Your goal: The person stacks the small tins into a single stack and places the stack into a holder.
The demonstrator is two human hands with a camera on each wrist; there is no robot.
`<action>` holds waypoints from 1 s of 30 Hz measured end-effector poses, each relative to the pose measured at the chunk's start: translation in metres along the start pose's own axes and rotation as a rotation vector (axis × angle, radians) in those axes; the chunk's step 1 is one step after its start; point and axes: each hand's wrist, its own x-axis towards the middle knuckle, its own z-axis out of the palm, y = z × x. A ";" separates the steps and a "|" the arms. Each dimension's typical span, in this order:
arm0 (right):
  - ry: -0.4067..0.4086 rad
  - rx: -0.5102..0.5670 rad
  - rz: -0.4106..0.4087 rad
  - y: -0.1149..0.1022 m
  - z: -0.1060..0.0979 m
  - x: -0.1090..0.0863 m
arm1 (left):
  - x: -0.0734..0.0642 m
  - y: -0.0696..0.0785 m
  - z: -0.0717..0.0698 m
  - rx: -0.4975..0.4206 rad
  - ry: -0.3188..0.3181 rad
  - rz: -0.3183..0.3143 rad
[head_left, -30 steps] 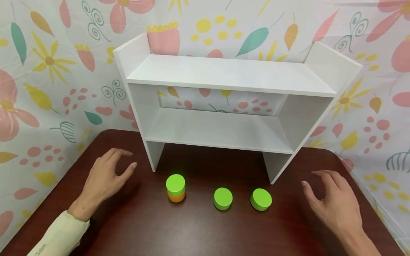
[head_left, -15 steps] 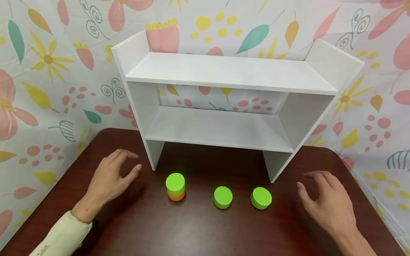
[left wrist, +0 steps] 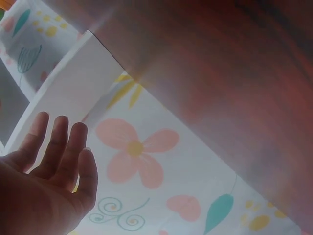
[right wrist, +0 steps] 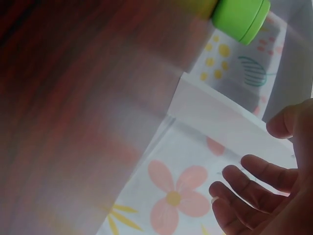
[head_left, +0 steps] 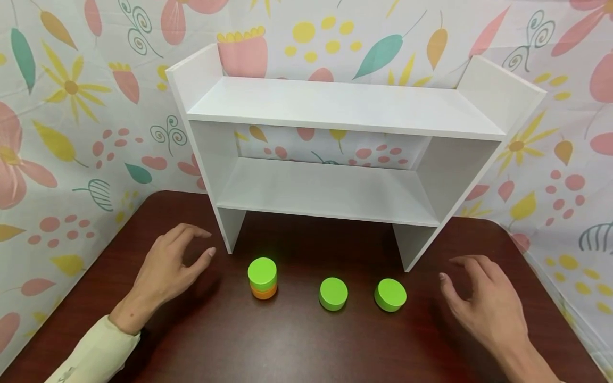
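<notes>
Three small round pieces stand in a row on the dark table. At the left of the row, a green disc (head_left: pixel 262 273) sits on top of an orange disc (head_left: pixel 264 292). To their right are a middle green disc (head_left: pixel 333 293) and a right green disc (head_left: pixel 390 294). My left hand (head_left: pixel 167 266) hovers left of the stacked pair, fingers loosely bent, holding nothing. My right hand (head_left: pixel 488 306) hangs to the right of the right green disc, apart from it, also holding nothing. In the right wrist view, that hand's fingers (right wrist: pixel 239 196) are relaxed.
Behind the discs stands a white two-tier shelf (head_left: pixel 325 191), its side panels reaching down to the table (head_left: pixel 306 346). A flower-patterned cloth (head_left: pixel 86 159) covers the walls at the back and sides.
Both hands have drifted inward, the left one rightward and the right one leftward, nearer to the discs. The discs and the shelf have stayed in place.
</notes>
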 end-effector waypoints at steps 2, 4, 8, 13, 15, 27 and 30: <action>-0.002 -0.002 -0.001 -0.001 0.000 0.000 | 0.000 0.001 0.000 -0.001 -0.005 0.000; -0.002 0.000 -0.001 -0.001 0.001 -0.001 | 0.000 0.002 0.001 0.001 -0.009 0.004; -0.008 0.005 -0.003 -0.003 0.002 -0.002 | -0.001 0.003 0.002 0.007 -0.015 0.014; -0.022 0.008 -0.002 -0.005 0.003 -0.004 | -0.001 0.004 0.003 0.012 -0.020 0.021; -0.029 0.009 -0.001 -0.006 0.003 -0.004 | -0.001 0.005 0.003 0.013 -0.025 0.025; -0.073 -0.004 0.016 -0.011 0.005 -0.005 | -0.002 0.011 0.005 0.006 -0.038 0.047; -0.081 -0.005 0.015 -0.012 0.005 -0.005 | -0.002 0.012 0.005 0.007 -0.042 0.053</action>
